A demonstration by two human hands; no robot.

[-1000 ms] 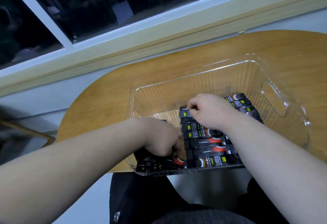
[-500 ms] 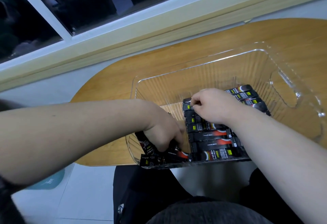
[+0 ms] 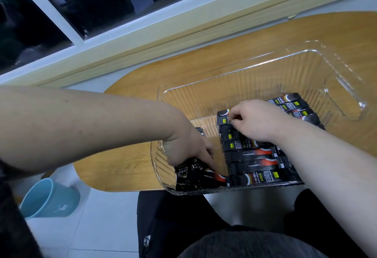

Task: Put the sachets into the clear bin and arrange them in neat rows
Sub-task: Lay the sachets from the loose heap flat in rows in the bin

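A clear ribbed plastic bin [image 3: 240, 70] sits at the near edge of a wooden table [image 3: 183, 68]. Inside it, several black sachets [image 3: 255, 156] with red and yellow print lie side by side in a row. Near the far end of that row, my right hand [image 3: 255, 121] is curled, its fingertips pinching the left end of a sachet. My left hand [image 3: 187, 149] reaches into the bin's near left corner, fingers curled down into a loose pile of sachets [image 3: 195, 178]. More sachets [image 3: 291, 104] show beyond my right hand.
A blue bucket [image 3: 47, 198] stands on the tiled floor at lower left. A window sill and dark window run behind the table. My lap in dark clothes sits just below the bin's near wall. The bin's right half holds no sachets.
The camera view has shifted, so the bin sits more to the right in the frame. My left hand has dug a little deeper into the loose pile. My right hand stays on the row.
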